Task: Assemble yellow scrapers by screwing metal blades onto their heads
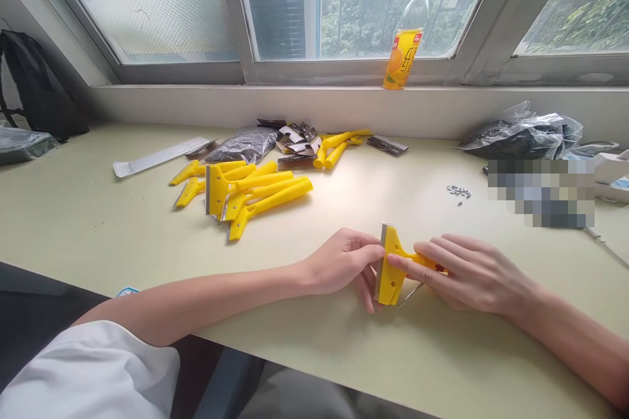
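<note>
A yellow scraper (392, 280) with a metal blade along its left edge is held between both hands above the table's front part. My left hand (346, 263) pinches the blade side of its head. The fingers of my right hand (466, 272) close round the handle, and the index finger lies on the head. A thin metal rod (411, 295) sticks out below the right fingers; its other end is hidden. Small silver nuts or screws (458, 191) lie behind my right hand.
Several yellow scrapers (265, 193) lie in a pile at left centre. Behind them are yellow handles (335, 149), dark packets (297, 144) and a paper strip (160, 157). A plastic bag (523, 134) lies back right. An orange drink bottle (403, 55) stands on the sill.
</note>
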Available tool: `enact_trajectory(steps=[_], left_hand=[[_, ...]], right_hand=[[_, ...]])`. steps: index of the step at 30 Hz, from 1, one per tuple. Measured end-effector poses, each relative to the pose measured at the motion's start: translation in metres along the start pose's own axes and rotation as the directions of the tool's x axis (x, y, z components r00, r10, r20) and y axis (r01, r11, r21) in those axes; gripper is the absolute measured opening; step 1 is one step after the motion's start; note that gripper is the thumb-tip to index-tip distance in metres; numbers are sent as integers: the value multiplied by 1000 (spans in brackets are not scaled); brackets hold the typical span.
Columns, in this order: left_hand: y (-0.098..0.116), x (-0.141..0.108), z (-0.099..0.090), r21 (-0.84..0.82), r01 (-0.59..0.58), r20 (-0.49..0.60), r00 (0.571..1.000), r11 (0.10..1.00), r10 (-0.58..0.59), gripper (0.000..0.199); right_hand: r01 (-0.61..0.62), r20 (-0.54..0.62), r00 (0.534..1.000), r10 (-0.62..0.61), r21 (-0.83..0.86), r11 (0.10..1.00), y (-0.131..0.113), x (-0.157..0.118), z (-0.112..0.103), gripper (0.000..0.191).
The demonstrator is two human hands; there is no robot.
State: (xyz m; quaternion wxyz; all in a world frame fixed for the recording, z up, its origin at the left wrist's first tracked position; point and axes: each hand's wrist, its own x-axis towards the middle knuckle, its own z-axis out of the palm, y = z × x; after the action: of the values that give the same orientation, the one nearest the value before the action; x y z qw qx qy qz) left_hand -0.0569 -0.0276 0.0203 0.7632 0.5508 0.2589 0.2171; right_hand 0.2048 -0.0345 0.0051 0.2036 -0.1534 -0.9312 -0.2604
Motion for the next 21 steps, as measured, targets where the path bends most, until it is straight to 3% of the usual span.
enact_trajectory(steps=[4,10,21], left_hand=[[-1,1,-4,-2,-6,33,999,1000,6,35],[0,-2,-6,-89,10,174,985,996,6,41],[-2,-3,2,-24,1,30,1000,1000,0,48]], right_hand=[[-11,-14,1000,11,14,1000,1,1,0,55],[-84,-41,996,84,16,996,0,1,0,53],[-85,-52,995,85,7,996,-5,8,-1,52]])
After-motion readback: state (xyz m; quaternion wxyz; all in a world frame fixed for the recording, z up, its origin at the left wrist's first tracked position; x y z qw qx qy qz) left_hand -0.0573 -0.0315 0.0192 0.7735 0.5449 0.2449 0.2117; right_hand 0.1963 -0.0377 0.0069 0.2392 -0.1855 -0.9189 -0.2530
